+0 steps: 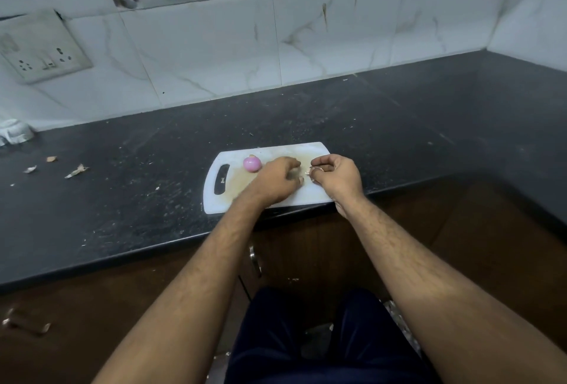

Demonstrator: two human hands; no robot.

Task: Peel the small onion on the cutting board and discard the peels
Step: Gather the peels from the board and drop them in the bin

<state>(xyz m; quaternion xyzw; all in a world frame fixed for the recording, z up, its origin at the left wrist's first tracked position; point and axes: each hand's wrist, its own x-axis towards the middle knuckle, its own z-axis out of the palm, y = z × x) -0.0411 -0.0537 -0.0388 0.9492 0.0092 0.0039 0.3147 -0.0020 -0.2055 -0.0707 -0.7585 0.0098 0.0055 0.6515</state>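
Onion [252,164], small, pink and glossy, already bare of its dry skin, sits free on the white plastic cutting board [310,150] near the board's far edge, toward the handle-slot end. A bit of pale stub shows at its top. Neither hand holds it.

Board lies at the front edge of the black stone counter [153,193], its near long side level with the counter lip, handle slot [221,179] at the left end. Brownish staining across the board's middle.

Left hand [277,181] palm down over the board's centre, fingers curled loosely and bunched toward the thumb, tips on or just above the board; knuckles sit just beside the onion, contact unclear. Something pale is under the fingertips, too blurred to name, so cannot tell whether it grips anything.

Right hand [337,176] over the board's right end, half closed, thumb and forefinger pinched on thin pale peel scraps [310,172]; other fingers curled in under the palm. The two hands' fingertips are near each other, not touching.

Loose peel bits [76,171] lie on the counter well to the left of the board, three or so pieces scattered apart. More scraps on the brown floor [92,307] below the counter's front edge. Switch plate [40,46] on the marble-pattern wall tiles at far left.
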